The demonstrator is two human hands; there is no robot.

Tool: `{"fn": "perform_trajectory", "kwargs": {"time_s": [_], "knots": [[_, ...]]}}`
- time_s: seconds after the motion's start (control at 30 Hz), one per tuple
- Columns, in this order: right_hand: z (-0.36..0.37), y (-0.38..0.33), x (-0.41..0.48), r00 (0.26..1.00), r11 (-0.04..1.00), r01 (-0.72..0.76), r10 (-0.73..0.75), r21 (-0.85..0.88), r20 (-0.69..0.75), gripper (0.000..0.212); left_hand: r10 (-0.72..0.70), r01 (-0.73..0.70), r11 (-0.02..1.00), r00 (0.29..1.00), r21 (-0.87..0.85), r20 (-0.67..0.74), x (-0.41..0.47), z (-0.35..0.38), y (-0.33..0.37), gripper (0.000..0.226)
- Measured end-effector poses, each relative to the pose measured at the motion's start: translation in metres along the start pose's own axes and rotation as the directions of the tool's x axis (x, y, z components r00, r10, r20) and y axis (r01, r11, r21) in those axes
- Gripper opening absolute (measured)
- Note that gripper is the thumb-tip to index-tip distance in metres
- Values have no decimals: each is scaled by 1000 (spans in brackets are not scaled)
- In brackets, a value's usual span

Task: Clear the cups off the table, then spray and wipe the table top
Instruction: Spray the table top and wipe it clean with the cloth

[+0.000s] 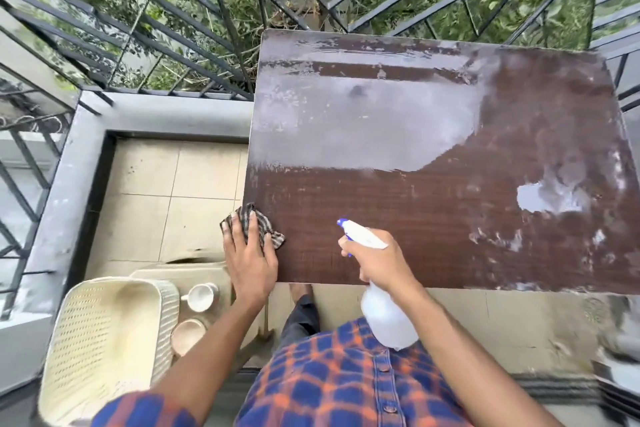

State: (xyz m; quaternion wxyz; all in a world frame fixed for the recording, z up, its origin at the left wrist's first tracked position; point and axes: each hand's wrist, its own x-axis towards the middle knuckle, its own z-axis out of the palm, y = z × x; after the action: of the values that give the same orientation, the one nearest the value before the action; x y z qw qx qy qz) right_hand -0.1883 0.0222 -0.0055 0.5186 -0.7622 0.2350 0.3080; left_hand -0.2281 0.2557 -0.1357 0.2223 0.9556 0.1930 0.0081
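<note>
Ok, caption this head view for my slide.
Left hand presses cloth on wet table, right hand grips spray bottle, cups cleared.

Wet glossy wood-look table top [398,211], checked cloth [265,224], prob. plastic bottle [388,319].

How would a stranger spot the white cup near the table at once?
Left of the brown table stands a cream plastic chair. Two cups sit on its seat. The white cup is the one nearer the table, its handle showing at the left; the tan cup beside it shows none.

wet brown table [433,218]; checked cloth [263,224]
</note>
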Motion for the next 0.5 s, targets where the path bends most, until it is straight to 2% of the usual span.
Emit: {"fn": "perform_trajectory", "kwargs": {"time_s": [0.07,0.27,0.4,0.5], "knots": [[1,8,-2,999,1000,11,-10,-20,46,27,-96,96,995,995,-10,-5,-14,2,9,54],[-28,41,-10,988,992,65,-49,-104,147,25,-270,272,962,960,19,-81,-37,18,29,59],[-91,81,-9,985,984,102,-79,-149,153,25,-271,275,961,954,14,-130,-65,45,71,58],[-142,116,-5,992,979,105,-90,-173,93,32,-245,249,968,960,15,-136,-90,72,115,56]]}}
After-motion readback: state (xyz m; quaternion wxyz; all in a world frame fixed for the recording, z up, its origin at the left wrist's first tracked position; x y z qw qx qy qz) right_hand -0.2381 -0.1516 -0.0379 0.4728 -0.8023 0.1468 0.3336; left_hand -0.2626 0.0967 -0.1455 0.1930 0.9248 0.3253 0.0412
